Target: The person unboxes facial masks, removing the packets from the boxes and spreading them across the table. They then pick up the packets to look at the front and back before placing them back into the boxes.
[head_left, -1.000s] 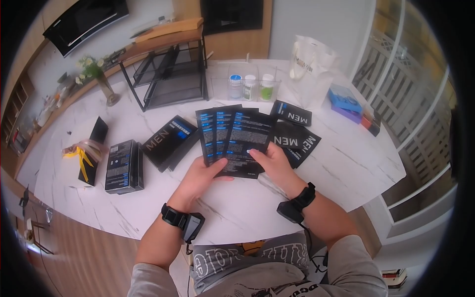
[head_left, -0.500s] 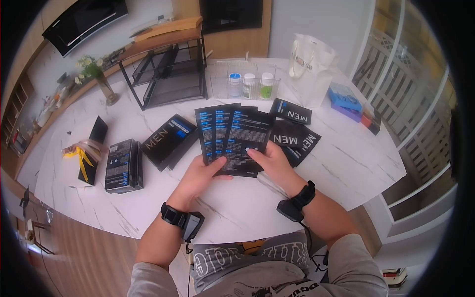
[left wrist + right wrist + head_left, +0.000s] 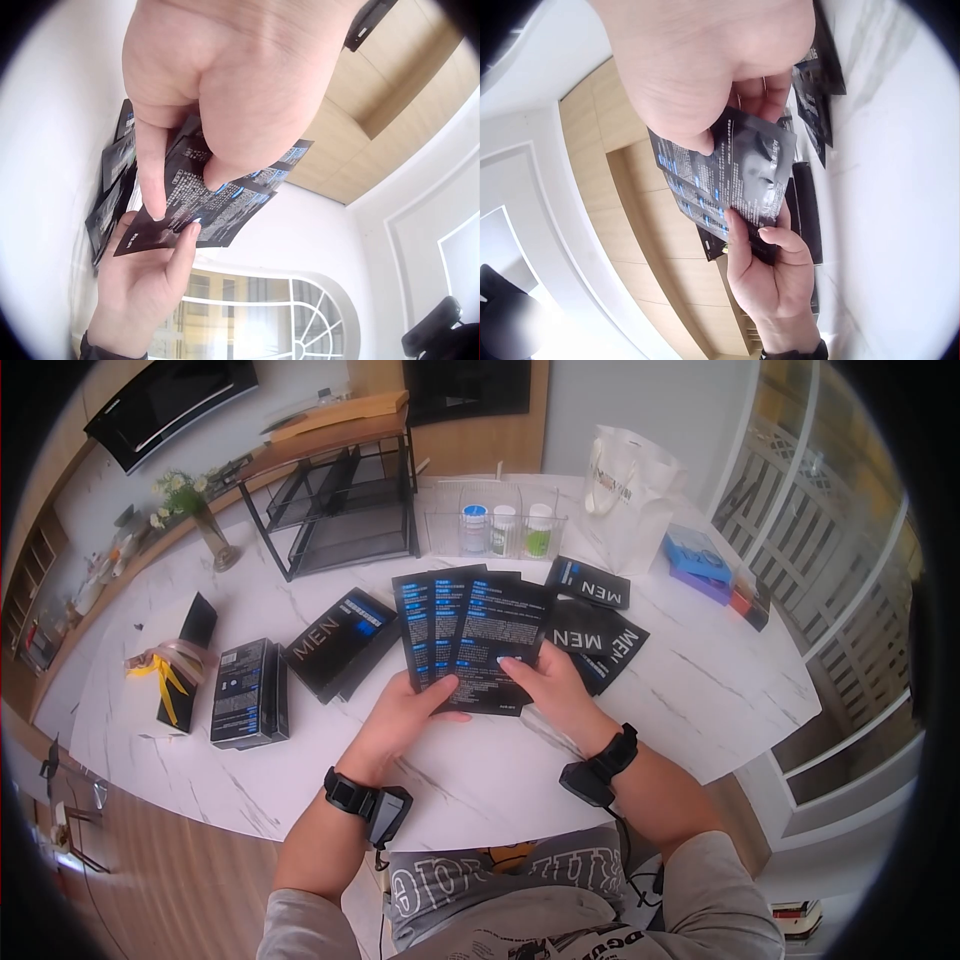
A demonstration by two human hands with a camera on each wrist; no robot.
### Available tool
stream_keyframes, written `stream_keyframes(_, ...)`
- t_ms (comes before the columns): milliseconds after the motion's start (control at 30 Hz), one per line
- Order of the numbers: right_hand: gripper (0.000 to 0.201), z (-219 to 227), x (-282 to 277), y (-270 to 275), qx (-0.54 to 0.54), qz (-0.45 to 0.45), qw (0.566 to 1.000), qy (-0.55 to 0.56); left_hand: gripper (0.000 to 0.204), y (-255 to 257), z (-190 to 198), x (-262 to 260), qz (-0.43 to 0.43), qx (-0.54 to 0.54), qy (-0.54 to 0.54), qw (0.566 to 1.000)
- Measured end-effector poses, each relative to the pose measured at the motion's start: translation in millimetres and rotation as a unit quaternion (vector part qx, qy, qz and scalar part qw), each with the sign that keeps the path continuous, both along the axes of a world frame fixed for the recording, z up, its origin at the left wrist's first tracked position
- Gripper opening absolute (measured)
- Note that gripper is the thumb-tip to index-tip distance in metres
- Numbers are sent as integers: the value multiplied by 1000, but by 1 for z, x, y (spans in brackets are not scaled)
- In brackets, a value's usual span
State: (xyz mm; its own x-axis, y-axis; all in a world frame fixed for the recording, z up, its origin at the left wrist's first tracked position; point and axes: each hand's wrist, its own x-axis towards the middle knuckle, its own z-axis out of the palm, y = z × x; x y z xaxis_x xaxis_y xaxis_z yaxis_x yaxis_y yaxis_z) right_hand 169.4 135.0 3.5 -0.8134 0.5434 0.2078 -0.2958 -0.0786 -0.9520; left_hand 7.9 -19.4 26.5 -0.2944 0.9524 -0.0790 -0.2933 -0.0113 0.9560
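Note:
Several flat black foil sachets [image 3: 500,630], printed with small white text and blue headings, are fanned out between the two hands in the head view. My left hand [image 3: 405,715] holds the fan at its lower left, thumb across the front. On the lower right, my right hand [image 3: 560,685] grips the sachets with its thumb on the printed face; fingers behind are partly hidden. In the left wrist view the sachets [image 3: 199,199] slant between both hands. The right wrist view shows their glossy surface [image 3: 757,172] close up.
More MEN sachets [image 3: 590,635] lie right of the fan. To the left are a black MEN box [image 3: 335,645], upright black boxes [image 3: 245,695] and a ribboned black item [image 3: 185,670]. Behind stand a mesh rack [image 3: 350,510], a clear bottle organiser [image 3: 435,540] and a white bag [image 3: 635,500].

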Motion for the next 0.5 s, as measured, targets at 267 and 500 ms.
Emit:
stream_keyframes(267,28,-2,-1,-1,-6,-42,999,24,29,1,-1,2,17,-9,20,1000)
stream_keyframes(500,28,-5,-2,1,2,-31,999,13,30,2,-5,-1,2,-7,30,1000)
